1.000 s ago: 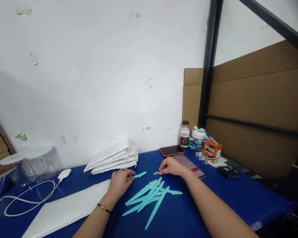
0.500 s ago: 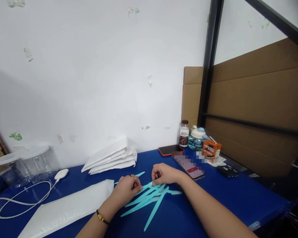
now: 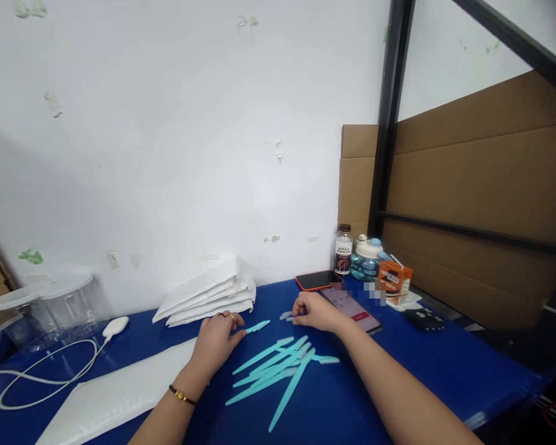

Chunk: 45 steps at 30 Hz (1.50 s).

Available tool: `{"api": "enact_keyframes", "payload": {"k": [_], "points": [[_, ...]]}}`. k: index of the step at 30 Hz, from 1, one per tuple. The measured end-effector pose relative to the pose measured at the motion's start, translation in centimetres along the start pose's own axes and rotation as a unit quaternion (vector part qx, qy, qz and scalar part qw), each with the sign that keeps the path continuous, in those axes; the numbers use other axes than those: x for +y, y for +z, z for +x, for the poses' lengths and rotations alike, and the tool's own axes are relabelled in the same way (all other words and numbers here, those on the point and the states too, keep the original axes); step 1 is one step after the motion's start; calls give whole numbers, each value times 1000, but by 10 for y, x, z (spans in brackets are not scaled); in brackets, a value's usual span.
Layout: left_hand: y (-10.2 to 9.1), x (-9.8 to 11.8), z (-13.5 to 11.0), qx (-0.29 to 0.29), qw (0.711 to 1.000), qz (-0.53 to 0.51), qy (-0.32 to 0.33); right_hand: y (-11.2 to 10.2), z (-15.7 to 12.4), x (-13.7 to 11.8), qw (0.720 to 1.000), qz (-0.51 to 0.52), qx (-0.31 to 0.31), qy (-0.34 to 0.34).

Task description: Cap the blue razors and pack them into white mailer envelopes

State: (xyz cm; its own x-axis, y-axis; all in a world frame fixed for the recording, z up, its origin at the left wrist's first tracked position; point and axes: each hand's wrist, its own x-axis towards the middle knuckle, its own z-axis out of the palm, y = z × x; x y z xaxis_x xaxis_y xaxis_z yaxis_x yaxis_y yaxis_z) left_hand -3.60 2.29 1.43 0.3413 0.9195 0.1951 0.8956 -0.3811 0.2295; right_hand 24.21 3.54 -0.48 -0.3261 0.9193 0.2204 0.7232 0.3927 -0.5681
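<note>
My left hand (image 3: 217, 337) is closed around the handle end of a turquoise eyebrow razor (image 3: 258, 327), whose head points right. Further right, my right hand (image 3: 319, 312) pinches a small translucent blade cap at the table top. Another translucent cap (image 3: 285, 315) lies against its fingertips. Between and below the hands, several more turquoise eyebrow razors (image 3: 271, 378) lie fanned out and overlapping, with their heads toward the upper right. My fingers partly hide the held razor and the cap.
A white padded envelope (image 3: 115, 389) lies at left, with a stack of envelopes (image 3: 208, 293) behind. Phones (image 3: 352, 309), a bottle (image 3: 343, 250), a blue jug (image 3: 367, 262) and an orange carton (image 3: 395, 281) stand or lie at right. A white cable (image 3: 50, 402) and clear jars (image 3: 69, 303) are far left.
My left hand has moved up and left onto the separate razor. My right hand has left the razor pile, moving slightly up and right, and translucent caps now show at its fingertips.
</note>
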Motion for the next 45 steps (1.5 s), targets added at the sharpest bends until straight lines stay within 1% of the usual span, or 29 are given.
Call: {"api": "enact_keyframes", "payload": {"k": [1, 3, 6, 9, 11, 13, 17, 19, 20, 21, 22, 24, 26, 27, 29, 31, 34, 38, 41, 45], "points": [[0, 5, -2, -4, 1000, -12, 11, 2, -1, -5, 1000, 6, -7, -20], [1, 15, -7, -32, 998, -32, 41, 6, -4, -15, 997, 16, -49, -49], [5, 26, -11, -78, 993, -43, 71, 13, -5, -22, 994, 11, -100, -52], [9, 27, -10, -105, 991, -48, 69, 17, -4, -21, 989, 36, -139, -39], [8, 22, -7, -99, 992, -40, 63, 15, -3, -17, 987, 50, -147, -37], [6, 14, -4, -85, 995, -24, 49, 10, -2, -11, 991, 49, -123, -28], [0, -5, 3, -80, 997, -2, 2, -4, -1, -3, 999, 27, -43, 12], [-1, -9, 4, -63, 998, 6, -11, -10, -2, -2, 1000, 8, -12, 13], [-1, -9, 4, -49, 999, 8, -13, -12, -3, -3, 1000, 2, -6, 10], [-1, -8, 3, -37, 999, 6, -12, -14, -5, -4, 1000, 1, -15, 6], [-1, -6, 1, -28, 1000, -2, -7, -16, -6, -5, 999, 7, -40, 2], [-2, 3, -3, -30, 999, -28, 10, -18, -8, -6, 992, 21, -122, -5], [-3, 12, -8, -53, 997, -54, 33, -18, -10, -7, 981, 21, -192, -9], [-3, 17, -11, -67, 995, -63, 44, -17, -10, -7, 978, 16, -209, -11], [-2, 24, -15, -92, 991, -76, 60, -16, -9, -6, 975, 13, -221, -15], [1, 27, -16, -104, 989, -79, 71, -14, -8, -6, 974, 24, -223, -19], [5, 27, -15, -109, 989, -67, 80, -11, -7, -8, 977, 36, -209, -32], [4, 21, -10, -93, 992, -55, 66, -10, -6, -9, 983, 38, -174, -53], [-1, 9, -6, -74, 996, -38, 42, -11, -5, -3, 989, 22, -137, -53], [-7, -14, 0, -69, 997, -27, -16, -15, -6, 3, 996, 25, -83, 0]]}}
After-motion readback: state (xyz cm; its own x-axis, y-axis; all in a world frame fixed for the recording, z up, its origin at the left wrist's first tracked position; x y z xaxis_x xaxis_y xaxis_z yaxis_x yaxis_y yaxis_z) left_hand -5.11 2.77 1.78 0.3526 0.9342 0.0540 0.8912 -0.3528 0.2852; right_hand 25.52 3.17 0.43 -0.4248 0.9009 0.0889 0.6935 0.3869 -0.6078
